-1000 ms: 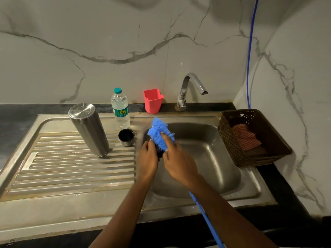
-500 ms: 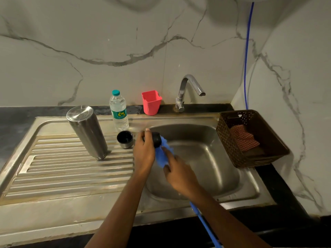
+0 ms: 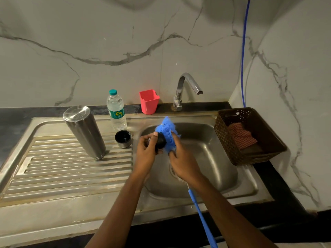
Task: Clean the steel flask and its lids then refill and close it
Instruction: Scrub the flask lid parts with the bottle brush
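Over the sink [image 3: 215, 167] my left hand [image 3: 146, 149] pinched the black lid [image 3: 161, 141], and my right hand [image 3: 184, 163] gripped the blue brush [image 3: 166, 131] just below its head, bristles against the lid. On the drainboard [image 3: 62, 172] the flask [image 3: 84, 131] stood, with the steel cap [image 3: 123, 138] near the basin's left edge and a bottle [image 3: 116, 111] behind it. A pink cup [image 3: 149, 102] and the tap [image 3: 186, 90] lined the back edge, and a basket [image 3: 222, 133] with a cloth [image 3: 241, 136] sat at the right.
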